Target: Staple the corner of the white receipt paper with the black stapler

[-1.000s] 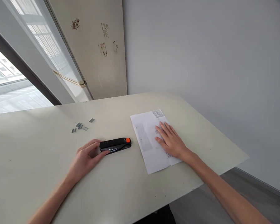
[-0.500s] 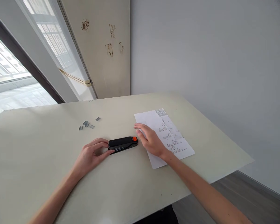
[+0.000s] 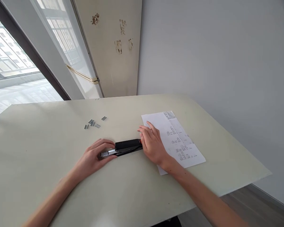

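A black stapler [image 3: 128,146] lies on the pale table [image 3: 49,176], its metal staple tray [image 3: 107,154] slid out at the left end. My left hand [image 3: 93,156] curls around that end, thumb and fingers on either side of the tray. My right hand [image 3: 152,144] grips the stapler's right end and hides its orange button. The heel of that hand rests on the left edge of a printed paper sheet [image 3: 180,142].
Several loose staple strips [image 3: 93,123] lie on the table beyond my left hand. The table's right edge [image 3: 251,183] drops to a grey floor. A grey wall stands behind, with a window and a worn door panel at the left.
My right hand left the paper and moved left onto the stapler's orange end. The metal tray has slid out at the left end by my left hand. The view has panned left a little.
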A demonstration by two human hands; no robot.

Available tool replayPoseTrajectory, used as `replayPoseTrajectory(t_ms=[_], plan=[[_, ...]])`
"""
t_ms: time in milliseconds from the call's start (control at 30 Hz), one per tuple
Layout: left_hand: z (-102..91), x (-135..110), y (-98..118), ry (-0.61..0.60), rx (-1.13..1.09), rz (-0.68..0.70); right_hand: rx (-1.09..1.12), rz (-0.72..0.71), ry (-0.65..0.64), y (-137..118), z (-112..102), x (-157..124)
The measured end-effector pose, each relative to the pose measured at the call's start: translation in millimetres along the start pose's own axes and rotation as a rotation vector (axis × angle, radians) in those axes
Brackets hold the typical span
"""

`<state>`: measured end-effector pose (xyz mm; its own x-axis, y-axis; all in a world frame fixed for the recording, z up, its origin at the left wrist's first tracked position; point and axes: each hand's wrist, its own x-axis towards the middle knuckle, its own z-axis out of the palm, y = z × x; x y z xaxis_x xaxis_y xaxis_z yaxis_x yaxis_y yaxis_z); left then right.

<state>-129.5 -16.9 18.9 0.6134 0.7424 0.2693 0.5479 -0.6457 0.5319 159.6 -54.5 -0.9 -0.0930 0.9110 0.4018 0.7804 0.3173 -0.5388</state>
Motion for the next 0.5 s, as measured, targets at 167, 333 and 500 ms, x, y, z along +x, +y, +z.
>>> replayPoseTrajectory(t_ms=[167,333,500], plan=[[-19.3,-25.4,-15.0,0.045,0.052,-0.1,0.057,-0.021,0.04,-2.7,-0.4,-4.0],[-22.1,-29.8,-11.4,0.004,-0.046,-0.161,0.17,-0.189,-0.111,-10.3,-6.5,-8.7],[-24.8,-30.8,-6.5,0.059,-0.289,-0.274,0.206,-0.136,-0.221,-13.4,-5.4,-9.4]])
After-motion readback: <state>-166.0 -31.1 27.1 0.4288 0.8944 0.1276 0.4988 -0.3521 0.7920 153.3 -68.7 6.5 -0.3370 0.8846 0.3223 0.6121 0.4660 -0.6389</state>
